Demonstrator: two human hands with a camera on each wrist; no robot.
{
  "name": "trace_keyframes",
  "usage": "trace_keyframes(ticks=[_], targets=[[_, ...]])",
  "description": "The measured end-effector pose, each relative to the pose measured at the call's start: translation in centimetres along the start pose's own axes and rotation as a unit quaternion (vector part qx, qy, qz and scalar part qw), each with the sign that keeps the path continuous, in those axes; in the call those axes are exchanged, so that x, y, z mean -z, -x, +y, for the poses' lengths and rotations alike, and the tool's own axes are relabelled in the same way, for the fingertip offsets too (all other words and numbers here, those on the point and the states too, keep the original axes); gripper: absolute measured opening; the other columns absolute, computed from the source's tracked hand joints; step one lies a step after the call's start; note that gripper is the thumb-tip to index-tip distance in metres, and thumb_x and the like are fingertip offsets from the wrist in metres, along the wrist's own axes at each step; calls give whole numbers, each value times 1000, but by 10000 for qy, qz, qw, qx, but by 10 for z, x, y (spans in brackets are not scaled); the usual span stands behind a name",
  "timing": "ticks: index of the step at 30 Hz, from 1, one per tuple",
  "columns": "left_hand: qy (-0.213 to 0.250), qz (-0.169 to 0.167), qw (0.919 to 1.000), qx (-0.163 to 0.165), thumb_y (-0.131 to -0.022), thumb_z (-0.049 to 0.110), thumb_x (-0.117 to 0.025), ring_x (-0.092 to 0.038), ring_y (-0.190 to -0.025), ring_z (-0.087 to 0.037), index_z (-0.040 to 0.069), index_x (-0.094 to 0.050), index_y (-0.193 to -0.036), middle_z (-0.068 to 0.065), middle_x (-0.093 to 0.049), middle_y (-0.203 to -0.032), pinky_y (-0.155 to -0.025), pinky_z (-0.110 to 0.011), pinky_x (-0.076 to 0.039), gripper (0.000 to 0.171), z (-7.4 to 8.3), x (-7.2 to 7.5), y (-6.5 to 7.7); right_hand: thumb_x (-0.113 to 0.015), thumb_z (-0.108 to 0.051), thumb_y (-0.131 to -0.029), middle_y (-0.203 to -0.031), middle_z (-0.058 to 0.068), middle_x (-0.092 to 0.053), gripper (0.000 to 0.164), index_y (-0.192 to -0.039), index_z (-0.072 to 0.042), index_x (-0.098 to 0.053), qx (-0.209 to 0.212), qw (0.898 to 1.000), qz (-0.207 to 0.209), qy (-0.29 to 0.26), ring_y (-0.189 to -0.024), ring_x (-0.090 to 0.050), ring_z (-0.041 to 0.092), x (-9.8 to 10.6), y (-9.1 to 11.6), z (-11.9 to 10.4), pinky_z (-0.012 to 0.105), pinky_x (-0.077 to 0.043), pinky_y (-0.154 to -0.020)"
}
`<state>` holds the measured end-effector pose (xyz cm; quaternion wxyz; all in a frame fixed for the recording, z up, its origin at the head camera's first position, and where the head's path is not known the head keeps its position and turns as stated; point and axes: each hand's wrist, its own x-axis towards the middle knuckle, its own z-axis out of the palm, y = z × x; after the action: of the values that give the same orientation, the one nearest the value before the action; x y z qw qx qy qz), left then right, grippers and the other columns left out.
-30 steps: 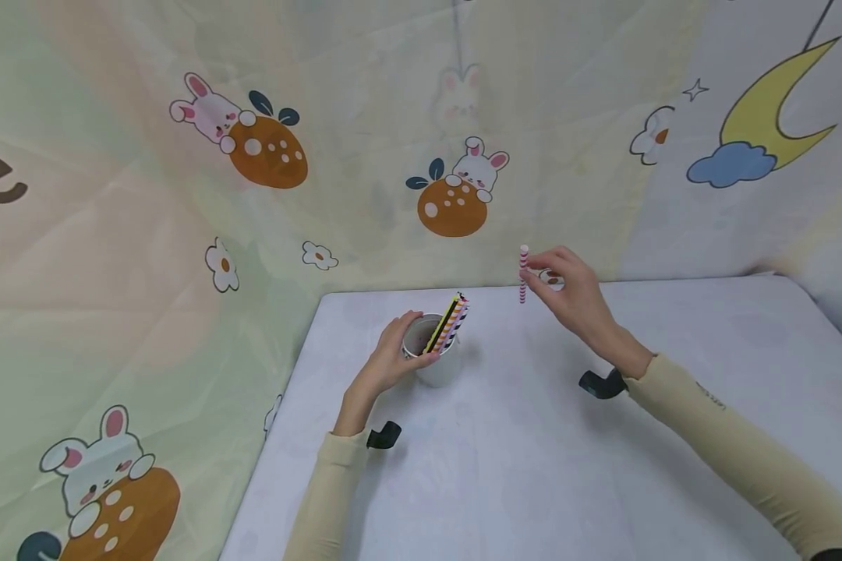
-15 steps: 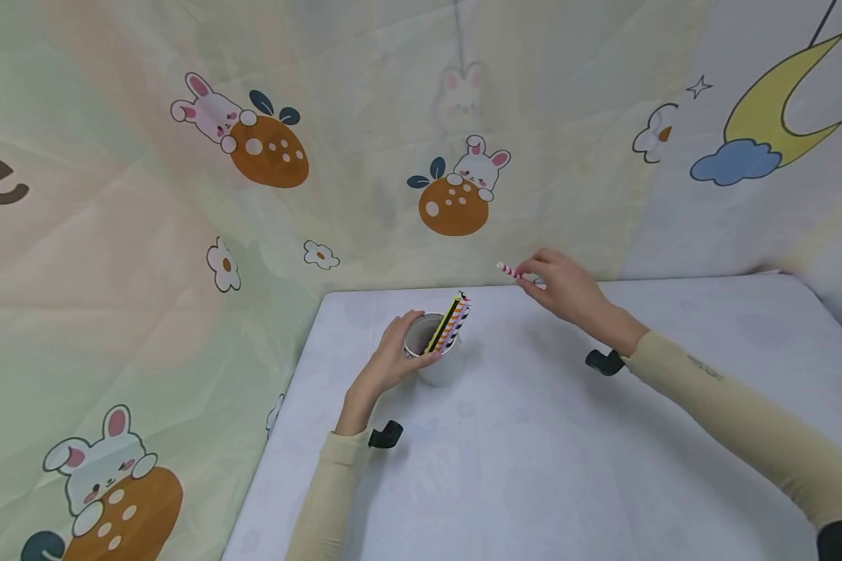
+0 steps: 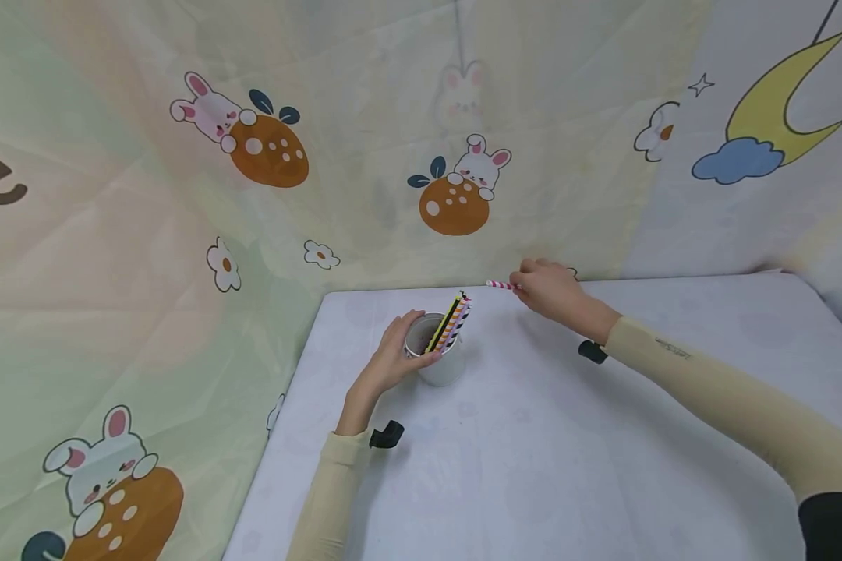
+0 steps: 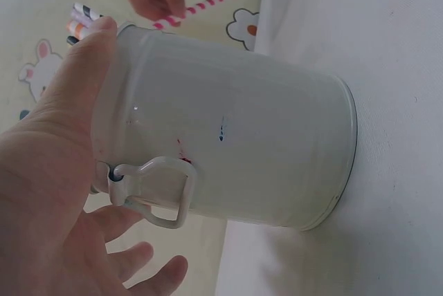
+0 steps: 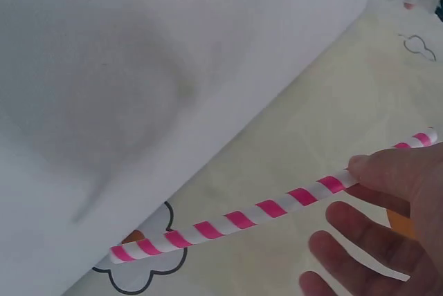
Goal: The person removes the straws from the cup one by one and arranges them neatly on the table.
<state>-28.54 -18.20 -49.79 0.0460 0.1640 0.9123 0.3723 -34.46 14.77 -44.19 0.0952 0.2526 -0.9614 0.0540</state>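
My left hand (image 3: 388,354) grips the rim of a small white metal pail (image 3: 440,375), which stands on the table. The left wrist view shows the thumb over the rim and the pail's wire side handle (image 4: 163,192). Several striped paper straws (image 3: 451,323) in yellow-black, orange, lilac and black-white lean out of the pail's right side. Between thumb and fingers, my right hand (image 3: 549,292) pinches a pink-and-white striped paper straw (image 3: 498,285). It lies nearly level, to the right of the pail and higher. Most of the straw (image 5: 256,214) shows in the right wrist view.
A white cloth covers the table (image 3: 533,444), whose back edge meets a printed fabric backdrop (image 3: 365,195) with rabbits and flowers. Dark camera mounts (image 3: 387,434) stick out from both wrists.
The pink straw has swung from upright to nearly level, pointing left. My right hand has shifted slightly left and turned. The left hand and pail stay put.
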Motion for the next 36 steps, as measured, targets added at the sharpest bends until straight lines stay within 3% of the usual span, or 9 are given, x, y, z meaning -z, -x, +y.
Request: trace_keyframes(ticks=[8,12,22,36], targets=[[-9,28,10000,-24,-82,53,-78,-11,-156,-33,33,-31,-155,0,-29,-164,-118,-64,-23,88,0,0,0,-68,-13,-95,-98,13,-66,19,-113,-7,-72,-191,9940,-944,523,-86,-60,30,-24,-15,0,41,-54,-71],[-10,60,9999,-90,-82,53,-78,-12,-155,-37,30,-32,-155,-1,-30,-163,-117,-65,-24,89,0,0,0,-65,-10,-96,-102,14,-67,22,-116,-7,-72,-318,9904,-1178,657,-89,-61,32,-39,-21,3,46,-55,-77],[25,42,10000,47,-82,53,-78,-12,-155,-35,34,-32,-155,-2,-30,-163,-118,-64,-24,89,0,-1,0,-68,-9,-95,-106,18,-66,20,-115,-4,-69,-208,9826,-1438,1155,-93,-61,34,-60,-26,2,50,-55,-87],[91,10,9999,106,-82,55,-77,-13,-155,-34,34,-30,-156,-3,-30,-163,-116,-65,-27,89,2,-1,2,-67,-6,-95,-101,18,-66,14,-108,-1,-69,-102,9856,-1210,1180,-90,-63,33,-67,-20,1,49,-55,-84]])
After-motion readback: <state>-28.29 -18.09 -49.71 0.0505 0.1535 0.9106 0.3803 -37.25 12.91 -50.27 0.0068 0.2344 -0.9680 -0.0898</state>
